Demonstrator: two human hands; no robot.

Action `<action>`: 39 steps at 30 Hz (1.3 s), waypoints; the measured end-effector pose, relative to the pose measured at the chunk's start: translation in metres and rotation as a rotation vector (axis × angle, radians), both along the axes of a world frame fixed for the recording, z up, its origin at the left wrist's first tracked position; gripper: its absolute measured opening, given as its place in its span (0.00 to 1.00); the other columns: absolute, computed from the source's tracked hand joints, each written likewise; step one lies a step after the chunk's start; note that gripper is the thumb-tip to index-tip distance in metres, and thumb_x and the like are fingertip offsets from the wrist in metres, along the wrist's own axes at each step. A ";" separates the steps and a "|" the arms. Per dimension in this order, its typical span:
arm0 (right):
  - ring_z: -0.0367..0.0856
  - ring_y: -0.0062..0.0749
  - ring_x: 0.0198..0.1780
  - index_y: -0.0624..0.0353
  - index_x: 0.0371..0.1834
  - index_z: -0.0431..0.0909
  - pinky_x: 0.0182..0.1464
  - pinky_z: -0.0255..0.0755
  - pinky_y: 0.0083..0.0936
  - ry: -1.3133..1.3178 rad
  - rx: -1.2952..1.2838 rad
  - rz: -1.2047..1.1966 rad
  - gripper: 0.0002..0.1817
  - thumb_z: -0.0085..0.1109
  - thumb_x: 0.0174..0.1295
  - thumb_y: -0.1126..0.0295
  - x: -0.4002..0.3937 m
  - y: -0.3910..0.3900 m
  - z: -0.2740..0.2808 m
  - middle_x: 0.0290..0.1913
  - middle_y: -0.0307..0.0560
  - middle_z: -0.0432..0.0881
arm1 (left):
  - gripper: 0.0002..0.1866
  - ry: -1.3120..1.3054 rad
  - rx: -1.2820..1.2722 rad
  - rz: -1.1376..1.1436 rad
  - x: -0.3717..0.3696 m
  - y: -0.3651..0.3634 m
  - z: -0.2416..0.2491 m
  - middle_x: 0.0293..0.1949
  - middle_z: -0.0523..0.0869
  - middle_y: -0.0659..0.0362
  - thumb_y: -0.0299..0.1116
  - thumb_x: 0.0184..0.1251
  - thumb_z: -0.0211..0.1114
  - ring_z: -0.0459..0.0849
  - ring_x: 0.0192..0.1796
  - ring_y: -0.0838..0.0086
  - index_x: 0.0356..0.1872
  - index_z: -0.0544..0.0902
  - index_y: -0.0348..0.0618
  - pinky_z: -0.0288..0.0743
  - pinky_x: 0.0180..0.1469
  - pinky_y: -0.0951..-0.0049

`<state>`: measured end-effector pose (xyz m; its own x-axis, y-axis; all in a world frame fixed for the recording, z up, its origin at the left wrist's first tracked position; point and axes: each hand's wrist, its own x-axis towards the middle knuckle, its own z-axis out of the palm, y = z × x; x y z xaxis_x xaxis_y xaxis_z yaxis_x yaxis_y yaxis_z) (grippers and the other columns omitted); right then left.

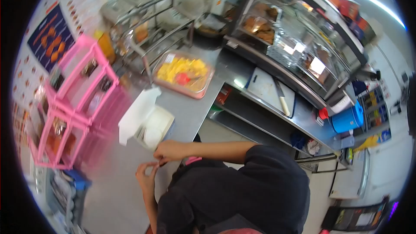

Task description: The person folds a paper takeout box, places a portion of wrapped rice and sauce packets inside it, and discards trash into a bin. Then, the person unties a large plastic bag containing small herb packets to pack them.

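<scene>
My right hand is closed near the counter's front edge, its fingertips pinched close to those of my left hand. A small dark bit shows between the fingertips, too small to name. Just beyond my hands an open white box stands on the metal counter, its lid folded back to the left. Something round and white lies in the box. Farther back sits a clear-walled tray of yellow food pieces with a red item among them.
Pink shelves stand at the left, with a metal rack behind. On the right counter, a knife lies on a white cutting board before a glass food display. A blue container is at its far end.
</scene>
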<state>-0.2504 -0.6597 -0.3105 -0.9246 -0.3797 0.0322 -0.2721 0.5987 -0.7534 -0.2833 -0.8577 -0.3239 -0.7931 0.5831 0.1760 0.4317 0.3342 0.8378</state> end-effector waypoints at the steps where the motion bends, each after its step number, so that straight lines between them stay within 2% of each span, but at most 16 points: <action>1: 0.76 0.44 0.26 0.57 0.21 0.74 0.28 0.65 0.37 -0.051 0.049 -0.019 0.13 0.63 0.48 0.59 -0.002 0.000 0.001 0.21 0.49 0.75 | 0.07 0.010 0.007 0.002 0.000 -0.001 -0.004 0.30 0.84 0.55 0.27 0.46 0.69 0.81 0.34 0.67 0.28 0.83 0.39 0.71 0.40 0.70; 5: 0.78 0.42 0.28 0.55 0.25 0.78 0.31 0.69 0.35 -0.123 0.118 -0.022 0.10 0.62 0.49 0.60 -0.006 0.009 0.009 0.23 0.47 0.79 | 0.07 0.037 -0.021 -0.022 -0.012 0.012 -0.007 0.29 0.84 0.55 0.31 0.48 0.69 0.82 0.33 0.66 0.28 0.84 0.39 0.72 0.39 0.70; 7: 0.78 0.45 0.29 0.56 0.25 0.79 0.33 0.69 0.35 -0.102 0.111 -0.025 0.10 0.61 0.49 0.62 -0.010 0.015 0.015 0.23 0.49 0.79 | 0.07 -0.067 0.091 0.044 -0.013 0.024 0.000 0.28 0.84 0.56 0.32 0.50 0.68 0.81 0.32 0.67 0.28 0.83 0.39 0.72 0.39 0.69; 8: 0.78 0.47 0.30 0.57 0.23 0.79 0.33 0.70 0.37 -0.067 0.068 -0.053 0.10 0.60 0.49 0.62 -0.011 0.023 0.022 0.23 0.52 0.79 | 0.08 -0.045 0.113 0.076 -0.013 0.028 -0.001 0.29 0.84 0.57 0.32 0.52 0.67 0.81 0.32 0.68 0.31 0.83 0.40 0.72 0.39 0.69; 9: 0.78 0.45 0.31 0.57 0.25 0.79 0.33 0.69 0.35 -0.020 0.100 -0.056 0.07 0.60 0.50 0.65 -0.015 0.031 0.024 0.26 0.49 0.80 | 0.09 -0.021 0.137 0.098 -0.015 0.030 -0.005 0.30 0.83 0.57 0.32 0.54 0.66 0.80 0.31 0.69 0.34 0.82 0.40 0.72 0.39 0.69; 10: 0.78 0.44 0.31 0.57 0.27 0.79 0.34 0.69 0.34 0.030 0.132 -0.067 0.05 0.60 0.50 0.68 -0.020 0.037 0.025 0.28 0.47 0.81 | 0.09 -0.077 0.097 0.116 -0.018 0.030 -0.006 0.30 0.83 0.57 0.32 0.55 0.65 0.79 0.31 0.70 0.36 0.82 0.41 0.72 0.38 0.71; 13: 0.78 0.44 0.31 0.56 0.28 0.79 0.34 0.69 0.35 0.119 0.309 -0.171 0.04 0.60 0.50 0.69 -0.040 0.046 0.040 0.29 0.47 0.81 | 0.11 -0.205 -0.017 0.131 -0.026 0.030 -0.013 0.30 0.81 0.58 0.33 0.57 0.62 0.77 0.30 0.73 0.41 0.81 0.42 0.72 0.37 0.72; 18: 0.78 0.44 0.31 0.55 0.29 0.77 0.33 0.69 0.36 0.240 0.371 -0.251 0.04 0.56 0.53 0.69 -0.086 0.037 0.029 0.28 0.47 0.79 | 0.13 -0.181 -0.164 0.132 -0.038 0.035 -0.026 0.27 0.79 0.58 0.34 0.59 0.61 0.75 0.27 0.72 0.43 0.79 0.42 0.71 0.34 0.71; 21: 0.77 0.44 0.32 0.56 0.27 0.75 0.34 0.69 0.36 0.333 0.386 -0.260 0.03 0.53 0.53 0.70 -0.120 0.022 -0.010 0.28 0.47 0.77 | 0.13 -0.100 -0.168 0.126 -0.042 0.038 -0.036 0.28 0.79 0.58 0.35 0.59 0.60 0.74 0.26 0.71 0.42 0.79 0.42 0.71 0.34 0.71; 23: 0.77 0.45 0.33 0.57 0.26 0.75 0.34 0.69 0.37 0.339 0.393 -0.265 0.03 0.53 0.52 0.71 -0.136 0.015 -0.041 0.27 0.48 0.77 | 0.13 -0.102 -0.158 0.131 -0.041 0.038 -0.034 0.29 0.79 0.59 0.35 0.58 0.62 0.74 0.27 0.71 0.42 0.80 0.43 0.71 0.36 0.70; 26: 0.76 0.45 0.34 0.58 0.25 0.75 0.36 0.69 0.37 0.206 0.365 -0.157 0.04 0.52 0.52 0.72 -0.144 0.015 -0.067 0.27 0.50 0.77 | 0.13 -0.127 -0.166 0.142 -0.035 0.036 -0.026 0.32 0.80 0.59 0.36 0.55 0.64 0.76 0.32 0.69 0.40 0.80 0.44 0.71 0.38 0.69; 30: 0.76 0.45 0.35 0.60 0.24 0.76 0.37 0.69 0.37 0.240 0.274 -0.107 0.04 0.53 0.51 0.73 -0.144 0.015 -0.069 0.28 0.50 0.77 | 0.14 -0.018 -0.142 0.137 -0.024 0.032 -0.038 0.37 0.81 0.60 0.36 0.51 0.67 0.76 0.39 0.67 0.40 0.81 0.45 0.71 0.44 0.68; 33: 0.76 0.43 0.37 0.60 0.25 0.77 0.38 0.69 0.36 0.276 0.289 -0.078 0.04 0.53 0.51 0.72 -0.143 0.015 -0.070 0.28 0.49 0.78 | 0.15 -0.012 -0.129 0.128 -0.020 0.035 -0.049 0.39 0.81 0.61 0.34 0.49 0.68 0.75 0.42 0.66 0.40 0.81 0.46 0.70 0.47 0.68; 36: 0.76 0.42 0.39 0.59 0.26 0.78 0.39 0.70 0.35 0.286 0.272 -0.086 0.05 0.54 0.51 0.71 -0.138 0.013 -0.071 0.30 0.47 0.78 | 0.15 0.123 -0.147 0.098 -0.022 0.039 -0.050 0.43 0.80 0.60 0.33 0.48 0.68 0.74 0.43 0.64 0.40 0.81 0.46 0.70 0.48 0.68; 39: 0.76 0.40 0.39 0.58 0.29 0.79 0.39 0.70 0.34 0.330 0.209 -0.102 0.06 0.54 0.52 0.70 -0.130 0.015 -0.070 0.32 0.45 0.78 | 0.24 0.180 -0.117 0.214 -0.021 0.049 -0.040 0.49 0.76 0.57 0.35 0.46 0.69 0.73 0.48 0.62 0.48 0.77 0.46 0.66 0.53 0.66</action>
